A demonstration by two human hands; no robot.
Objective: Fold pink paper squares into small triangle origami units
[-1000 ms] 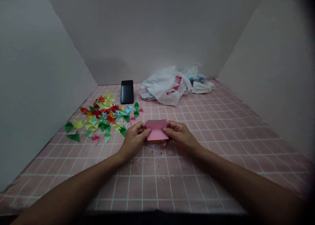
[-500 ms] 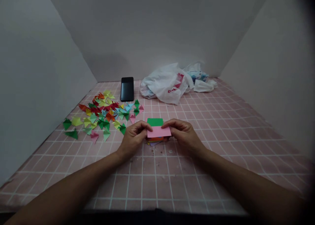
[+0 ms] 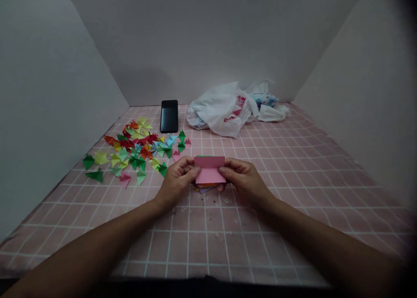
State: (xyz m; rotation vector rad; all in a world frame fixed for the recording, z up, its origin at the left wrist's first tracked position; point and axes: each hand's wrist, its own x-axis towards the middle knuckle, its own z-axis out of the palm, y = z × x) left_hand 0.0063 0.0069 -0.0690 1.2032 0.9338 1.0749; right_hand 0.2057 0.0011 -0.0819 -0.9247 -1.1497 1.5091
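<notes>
A pink sheet of paper (image 3: 210, 175) with a crosswise crease is held between my two hands, its far half tilted up. My left hand (image 3: 177, 180) pinches its left edge, thumb on top near the crease. At the right edge my right hand (image 3: 245, 178) grips it the same way. Beneath it lies a stack of coloured paper (image 3: 206, 189), mostly covered; green shows at its far edge, orange and lilac at its near edge.
Many small folded paper pieces (image 3: 137, 162) in several colours spread over the left of the checked tablecloth (image 3: 312, 193). A black phone (image 3: 169, 117) lies behind them. Crumpled white plastic bags (image 3: 221, 109) rest near the back wall. Small scraps (image 3: 227, 200) dot the cloth near my hands.
The pink paper was a flat folded strip; now its far half stands opened up along the crease, hiding most of the green sheet. Both hands stay at its sides, thumbs shifted slightly nearer me.
</notes>
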